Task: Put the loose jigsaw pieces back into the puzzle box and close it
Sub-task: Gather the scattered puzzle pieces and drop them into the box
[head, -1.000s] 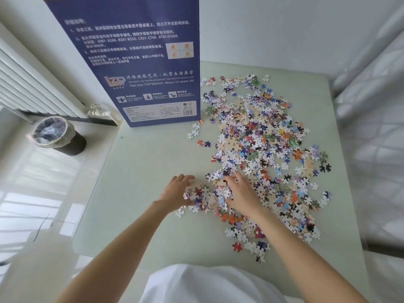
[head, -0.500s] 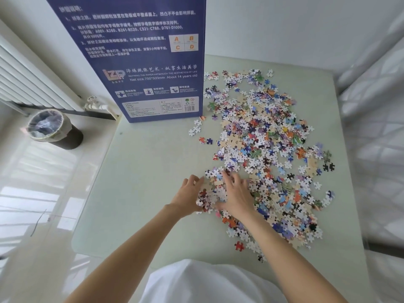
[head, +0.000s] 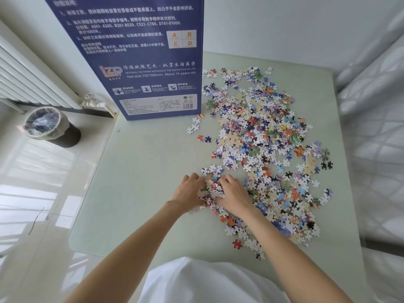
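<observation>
**Both hands scooping a clump of jigsaw pieces**

Left hand (head: pixel 188 192) and right hand (head: pixel 234 194) face each other on the pale green counter (head: pixel 140 182), fingers curled in around a small heap of jigsaw pieces (head: pixel 213 190) pressed between them. Each hand's grip is closed on that clump, which sits at the near-left edge of the spread. The rest of the loose pieces (head: pixel 262 136) lie scattered over the right half of the counter, some face down. One red piece (head: pixel 237 244) lies apart near the front edge. The blue puzzle box (head: pixel 142 57) stands upright at the far left of the counter, printed back toward the camera, well apart from the hands. A lined bin (head: pixel 49 126) stands on the floor at left, beside a radiator (head: pixel 24 77).
</observation>
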`<state>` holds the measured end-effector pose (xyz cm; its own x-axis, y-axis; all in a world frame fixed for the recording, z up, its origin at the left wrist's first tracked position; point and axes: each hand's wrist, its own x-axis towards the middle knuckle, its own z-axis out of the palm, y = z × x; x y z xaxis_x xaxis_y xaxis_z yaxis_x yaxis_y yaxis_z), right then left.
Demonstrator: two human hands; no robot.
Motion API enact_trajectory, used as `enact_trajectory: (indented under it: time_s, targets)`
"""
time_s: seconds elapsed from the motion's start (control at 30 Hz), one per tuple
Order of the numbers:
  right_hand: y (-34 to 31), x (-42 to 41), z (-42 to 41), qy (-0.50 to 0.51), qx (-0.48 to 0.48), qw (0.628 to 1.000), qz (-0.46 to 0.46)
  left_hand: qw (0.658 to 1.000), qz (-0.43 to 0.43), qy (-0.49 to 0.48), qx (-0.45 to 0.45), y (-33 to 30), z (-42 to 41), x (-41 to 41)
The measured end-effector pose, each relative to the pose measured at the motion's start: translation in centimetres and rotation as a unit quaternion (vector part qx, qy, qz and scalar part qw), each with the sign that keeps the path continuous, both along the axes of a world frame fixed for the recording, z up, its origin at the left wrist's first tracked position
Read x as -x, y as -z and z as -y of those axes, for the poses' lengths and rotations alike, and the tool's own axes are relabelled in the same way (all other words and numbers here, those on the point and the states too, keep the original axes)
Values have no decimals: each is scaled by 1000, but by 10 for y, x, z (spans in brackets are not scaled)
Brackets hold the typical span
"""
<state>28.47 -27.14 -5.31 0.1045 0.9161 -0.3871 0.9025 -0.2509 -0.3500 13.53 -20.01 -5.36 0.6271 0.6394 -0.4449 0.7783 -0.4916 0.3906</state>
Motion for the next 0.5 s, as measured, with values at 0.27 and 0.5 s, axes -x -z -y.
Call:
enact_trajectory:
  time_s: [0.27,0.5]
  targets:
    - [-8,-11,1,47,-5,998,-44,1000,-17,4,18,-3,-7,-5]
    - [-15,-21,0,82,-15,995,-61,1000,1,-15,24,-3,-10,-3]
